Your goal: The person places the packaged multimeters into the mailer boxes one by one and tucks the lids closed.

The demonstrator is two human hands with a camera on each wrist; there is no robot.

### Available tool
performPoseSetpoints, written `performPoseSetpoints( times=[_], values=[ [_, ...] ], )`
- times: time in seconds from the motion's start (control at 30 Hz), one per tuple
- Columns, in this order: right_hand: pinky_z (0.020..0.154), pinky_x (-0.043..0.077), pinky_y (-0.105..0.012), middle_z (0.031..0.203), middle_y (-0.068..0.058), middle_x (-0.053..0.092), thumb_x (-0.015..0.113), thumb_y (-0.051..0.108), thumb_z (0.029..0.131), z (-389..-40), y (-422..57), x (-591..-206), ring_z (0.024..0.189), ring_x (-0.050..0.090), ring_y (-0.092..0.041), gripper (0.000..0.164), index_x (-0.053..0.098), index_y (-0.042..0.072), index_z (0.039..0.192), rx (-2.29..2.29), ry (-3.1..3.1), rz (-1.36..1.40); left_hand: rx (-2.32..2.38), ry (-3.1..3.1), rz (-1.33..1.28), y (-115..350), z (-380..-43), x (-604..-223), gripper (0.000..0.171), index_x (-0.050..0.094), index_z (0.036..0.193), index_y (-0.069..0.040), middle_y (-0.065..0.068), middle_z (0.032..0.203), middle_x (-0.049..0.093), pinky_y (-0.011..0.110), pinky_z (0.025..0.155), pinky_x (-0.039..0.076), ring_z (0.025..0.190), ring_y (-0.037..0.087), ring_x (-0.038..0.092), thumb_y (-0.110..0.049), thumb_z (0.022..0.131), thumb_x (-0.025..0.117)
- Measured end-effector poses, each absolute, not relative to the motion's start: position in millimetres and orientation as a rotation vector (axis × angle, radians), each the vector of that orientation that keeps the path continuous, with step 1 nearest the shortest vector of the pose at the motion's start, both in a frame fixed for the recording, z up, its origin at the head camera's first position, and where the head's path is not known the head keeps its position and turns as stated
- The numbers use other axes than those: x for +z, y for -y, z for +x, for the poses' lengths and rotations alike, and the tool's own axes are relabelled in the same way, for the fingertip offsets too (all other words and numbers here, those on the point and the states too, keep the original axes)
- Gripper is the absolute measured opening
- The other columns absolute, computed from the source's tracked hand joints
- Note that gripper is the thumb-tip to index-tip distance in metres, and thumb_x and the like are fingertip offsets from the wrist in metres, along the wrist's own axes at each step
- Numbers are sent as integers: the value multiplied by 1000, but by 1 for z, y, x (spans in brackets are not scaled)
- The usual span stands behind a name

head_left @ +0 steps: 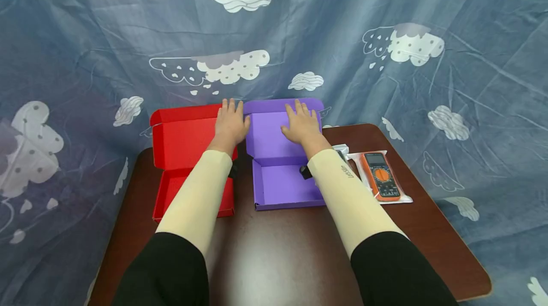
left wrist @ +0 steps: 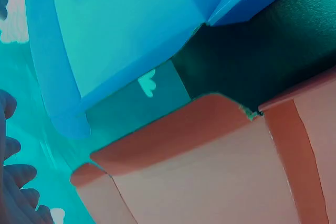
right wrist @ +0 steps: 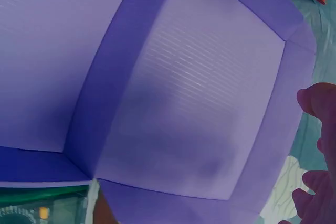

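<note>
An open red box (head_left: 188,142) stands on the left of the table with its lid raised. Beside it is an open purple box (head_left: 278,134), its lid also up and its inside bare where it shows. My left hand (head_left: 231,125) is spread near the right edge of the red lid. In front of the purple lid, my right hand (head_left: 303,125) has its fingers apart. Neither hand holds anything; whether they touch the lids I cannot tell. The right wrist view shows the purple lid (right wrist: 189,93) close up, with part of my right hand (right wrist: 321,150) at its edge.
An orange multimeter (head_left: 380,175) in a clear bag lies on the brown table (head_left: 274,249), right of the purple box. Another bagged item (head_left: 341,148) is partly hidden by my right forearm. A blue cloud-patterned cloth (head_left: 325,20) hangs behind the table.
</note>
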State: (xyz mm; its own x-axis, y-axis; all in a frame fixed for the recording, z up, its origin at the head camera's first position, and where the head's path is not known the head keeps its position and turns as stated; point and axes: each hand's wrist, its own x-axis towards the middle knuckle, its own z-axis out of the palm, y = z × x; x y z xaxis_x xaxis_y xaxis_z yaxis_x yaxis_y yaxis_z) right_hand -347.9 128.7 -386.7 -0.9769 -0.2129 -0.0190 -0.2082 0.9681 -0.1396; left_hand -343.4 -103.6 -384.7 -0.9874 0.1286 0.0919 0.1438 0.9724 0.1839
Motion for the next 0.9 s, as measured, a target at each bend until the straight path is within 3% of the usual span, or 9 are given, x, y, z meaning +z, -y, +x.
performPoseSetpoints(
  times=[0.37, 0.9],
  values=[
    [128, 13, -64, 175, -22, 3, 56, 40, 102, -342, -140, -398, 161, 13, -43, 79, 19, 15, 168, -252, -3080, -296, -257, 3013, -276, 94, -338, -392, 58, 42, 158, -5, 22, 166, 36, 53, 129, 24, 160, 43, 21, -28, 105, 48],
    [126, 16, -67, 174, -26, 4, 58, 37, 102, -338, -156, -411, 161, 13, -45, 78, 23, 12, 167, -262, -3060, -307, -224, 2935, -360, 89, -328, -404, 53, 53, 149, -2, 19, 147, 54, 53, 116, 43, 146, 39, 42, -21, 100, 53]
  ],
)
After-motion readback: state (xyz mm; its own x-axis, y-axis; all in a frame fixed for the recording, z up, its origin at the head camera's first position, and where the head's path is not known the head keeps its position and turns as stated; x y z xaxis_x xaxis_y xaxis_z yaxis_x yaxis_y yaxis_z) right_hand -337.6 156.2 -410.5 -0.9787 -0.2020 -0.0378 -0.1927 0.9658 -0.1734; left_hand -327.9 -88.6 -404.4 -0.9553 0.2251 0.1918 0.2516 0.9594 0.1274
